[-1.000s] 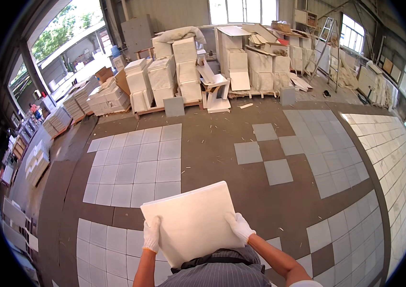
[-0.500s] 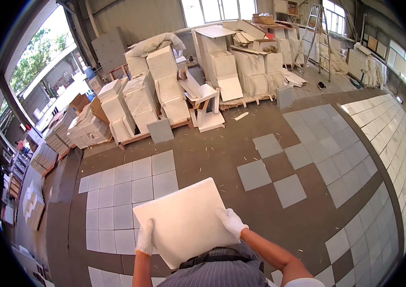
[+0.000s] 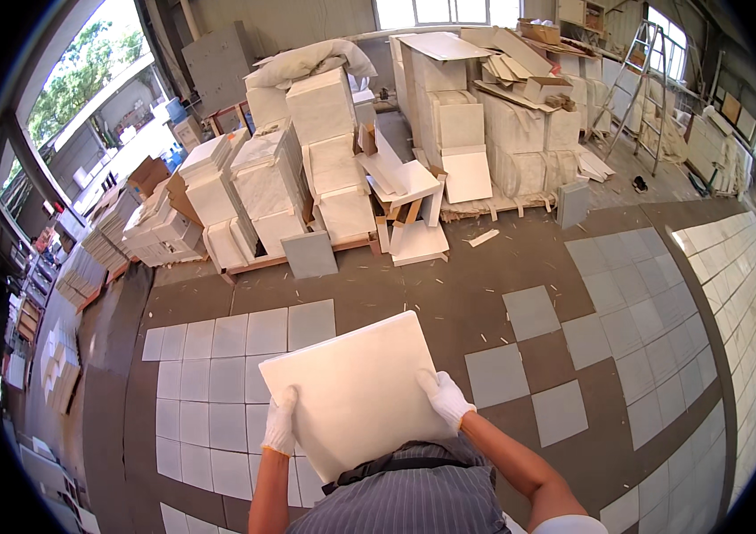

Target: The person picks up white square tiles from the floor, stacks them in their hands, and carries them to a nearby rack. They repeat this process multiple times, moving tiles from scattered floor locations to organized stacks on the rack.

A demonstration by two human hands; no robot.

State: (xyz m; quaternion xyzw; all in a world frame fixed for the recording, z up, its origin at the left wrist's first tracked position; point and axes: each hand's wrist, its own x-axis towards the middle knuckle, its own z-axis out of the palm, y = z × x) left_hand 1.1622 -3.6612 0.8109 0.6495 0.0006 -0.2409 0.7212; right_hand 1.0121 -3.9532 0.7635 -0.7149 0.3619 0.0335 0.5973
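White slab: a large pale square tile (image 3: 356, 396) is held in the lower middle of the frame, tilted slightly, close against the person's chest.
Left hand: the gloved left hand (image 3: 280, 425) clamps the tile's lower-left edge, fingers curled over the top face, thumb hidden beneath.
Right hand: the gloved right hand (image 3: 445, 398) grips the right edge the same way, fingers spread flat on the surface.
Floor below: a brown floor (image 3: 449, 294) shows between laid grey tiles (image 3: 218, 374) at lower left; a looser checker of single tiles (image 3: 534, 311) sits right of centre.
Far right: a wide field of pale tiles (image 3: 743, 285) curves along the right rim.
Upper frame: wrapped stacks of stone tiles (image 3: 307, 169) on pallets fill the upper middle; a grey tile (image 3: 309, 254) leans against them, and a stepladder (image 3: 641, 80) stands at upper right.
Step in hand: carrying, I judge; the tile is off the ground and not yet set anywhere.
Next move: it seems to call for lowering the slab level with both hands and squaring its edges to neighbours, fingers kept clear of the underside.
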